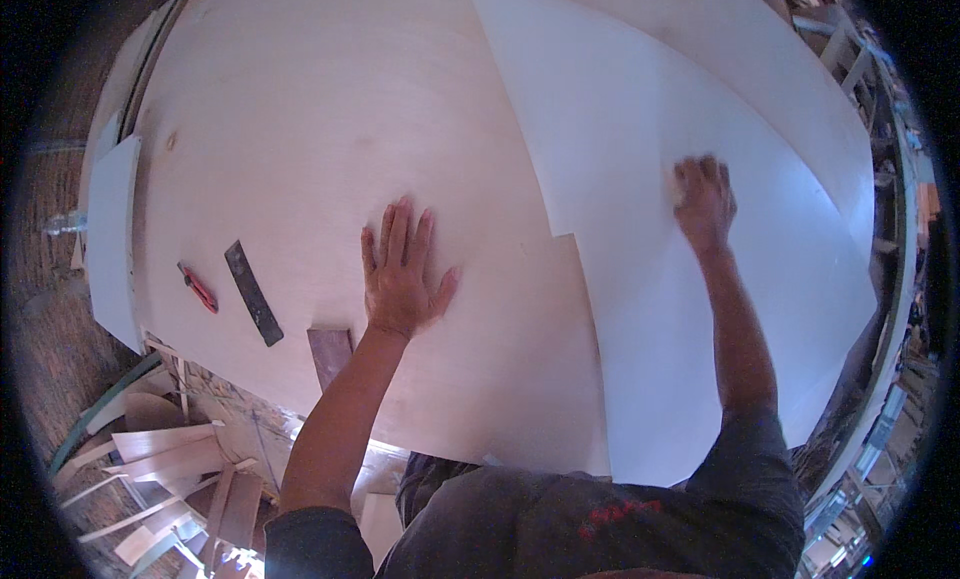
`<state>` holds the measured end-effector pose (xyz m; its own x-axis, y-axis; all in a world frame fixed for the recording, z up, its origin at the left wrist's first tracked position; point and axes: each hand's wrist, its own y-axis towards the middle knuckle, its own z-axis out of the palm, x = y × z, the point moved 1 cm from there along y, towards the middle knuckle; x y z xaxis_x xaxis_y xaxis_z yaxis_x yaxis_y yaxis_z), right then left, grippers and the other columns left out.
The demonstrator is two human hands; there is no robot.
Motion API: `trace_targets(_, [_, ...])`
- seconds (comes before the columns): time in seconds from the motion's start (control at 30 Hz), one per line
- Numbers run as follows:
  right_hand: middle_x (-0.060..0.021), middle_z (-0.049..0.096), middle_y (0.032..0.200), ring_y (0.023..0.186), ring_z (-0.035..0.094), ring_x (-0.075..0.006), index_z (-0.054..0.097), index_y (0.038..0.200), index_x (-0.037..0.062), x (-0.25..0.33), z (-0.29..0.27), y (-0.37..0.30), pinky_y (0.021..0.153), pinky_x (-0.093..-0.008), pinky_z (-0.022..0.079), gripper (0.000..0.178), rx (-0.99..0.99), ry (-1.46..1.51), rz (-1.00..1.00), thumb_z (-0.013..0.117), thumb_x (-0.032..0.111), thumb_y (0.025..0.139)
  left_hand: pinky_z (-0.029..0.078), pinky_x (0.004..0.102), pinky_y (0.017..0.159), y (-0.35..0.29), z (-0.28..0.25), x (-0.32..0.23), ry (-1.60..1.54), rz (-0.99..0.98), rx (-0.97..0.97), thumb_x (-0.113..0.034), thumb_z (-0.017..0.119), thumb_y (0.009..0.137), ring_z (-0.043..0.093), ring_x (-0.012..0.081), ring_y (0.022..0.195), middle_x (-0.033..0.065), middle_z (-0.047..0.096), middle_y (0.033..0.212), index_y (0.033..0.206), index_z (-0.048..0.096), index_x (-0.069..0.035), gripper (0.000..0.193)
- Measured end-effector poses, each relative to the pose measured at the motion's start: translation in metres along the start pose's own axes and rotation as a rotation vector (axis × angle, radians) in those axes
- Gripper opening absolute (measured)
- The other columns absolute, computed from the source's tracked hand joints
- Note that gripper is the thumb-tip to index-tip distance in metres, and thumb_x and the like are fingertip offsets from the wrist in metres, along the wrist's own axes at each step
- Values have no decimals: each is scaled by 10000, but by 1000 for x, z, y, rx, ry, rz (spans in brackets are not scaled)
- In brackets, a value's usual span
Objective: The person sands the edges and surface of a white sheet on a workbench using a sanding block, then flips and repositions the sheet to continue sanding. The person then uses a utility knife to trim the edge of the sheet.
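Observation:
My left hand (400, 279) lies flat with spread fingers on a large pale wooden board (350, 99). Over the board's right part lies a big white sheet (640, 309), with a small step in its left edge. On that sheet my right hand (706, 204) is curled, fingers folded down. Whatever it grips, if anything, is hidden under the fingers. Left of my left forearm, a brown wooden block (328, 351) sits near the board's front edge. Further left are a dark flat strip (253, 293) and a red cutter knife (199, 287), both untouched.
A heap of thin wood offcuts (180, 459) fills the floor at the lower left. Narrow white panels (112, 239) stand along the board's left edge. Past the right edge runs a rail or frame (898, 269), with clutter beyond it.

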<state>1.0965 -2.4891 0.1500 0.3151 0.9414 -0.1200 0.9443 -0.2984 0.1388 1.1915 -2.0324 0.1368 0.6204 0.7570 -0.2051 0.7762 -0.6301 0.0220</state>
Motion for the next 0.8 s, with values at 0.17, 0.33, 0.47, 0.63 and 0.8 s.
trace_targets(0.17, [-96,618,1183,1115,617,-357,636,1191,205,15,26,139,843,-525,590,277,-111,-27,131,648,196,914,153,635,1233,-2,-1,0,8,14,-14,-468,690,868,206,370,1571,187,238,1692,1598,359,-127,872])
trace_targets(0.33, [-148,593,1279,1230,569,-401,637,1217,154,47,19,194,992,-519,534,315,-80,65,285,635,129,904,152,615,1243,-2,-2,0,1,-4,-23,-479,683,884,242,337,1564,147,268,1690,1594,379,-151,839])
trace_targets(0.47, [-55,611,1225,1165,609,-333,652,1162,249,82,5,145,893,-544,584,262,65,11,163,613,163,918,149,601,1254,-2,6,5,31,23,-77,-515,643,912,229,311,1571,127,260,1697,1599,375,-162,818])
trace_targets(0.63, [-74,612,1133,1140,584,-323,669,1117,189,135,-37,-35,851,-516,573,266,107,143,-29,583,93,884,128,601,1258,-1,12,7,140,12,-59,-610,543,942,184,292,1585,117,239,1706,1610,357,-165,824])
trace_targets(0.8, [-114,587,1170,1160,582,-360,664,1191,184,137,-103,-238,916,-484,570,406,459,162,111,662,80,799,128,607,1253,8,11,1,189,48,-40,-608,529,947,177,314,1584,164,238,1698,1613,343,-129,842])
